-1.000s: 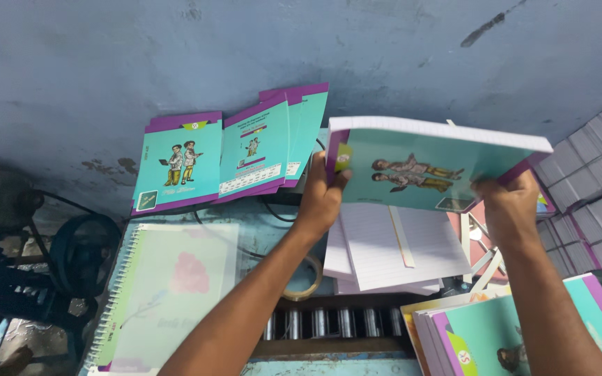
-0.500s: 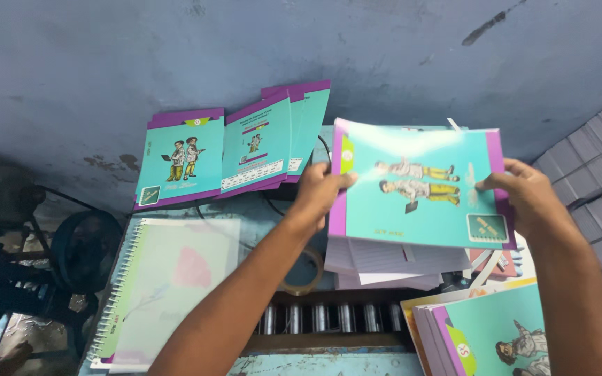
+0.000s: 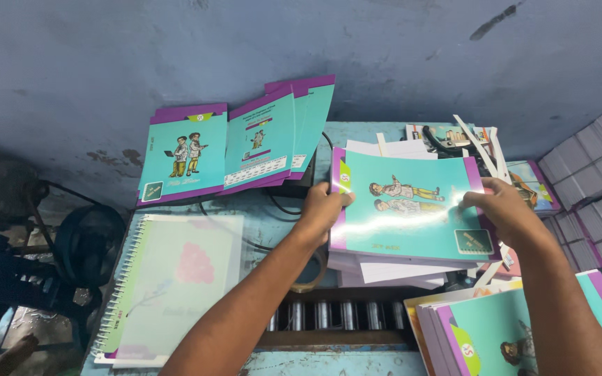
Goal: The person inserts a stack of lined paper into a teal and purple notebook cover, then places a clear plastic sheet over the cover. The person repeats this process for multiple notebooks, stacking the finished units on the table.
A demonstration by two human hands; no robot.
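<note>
Worn blue counter [image 3: 273, 230] under a scuffed blue wall carried everything. Nearest, bottom right, a stack of teal-and-purple books [image 3: 517, 334] sat at the frame edge; bottom left lay a spiral-bound pad [image 3: 165, 285] with a pale cover and pink blotch. Mid counter, the teal cover [image 3: 412, 205] with two cartoon figures and purple borders lay flat on a pile of white pages [image 3: 384, 268], roughly squared but bottom sheets poking out, so seemingly placed, alignment not finished. Left hand [image 3: 322, 209] pinched its left edge, thumb on top; right hand [image 3: 499, 209] pressed fingers spread near its right edge. Cover looked glossy, uncreased. Farther back, three matching covers [image 3: 238, 143] leaned fanned against the wall, loose paper strips [image 3: 482, 150] behind the pile.
</note>
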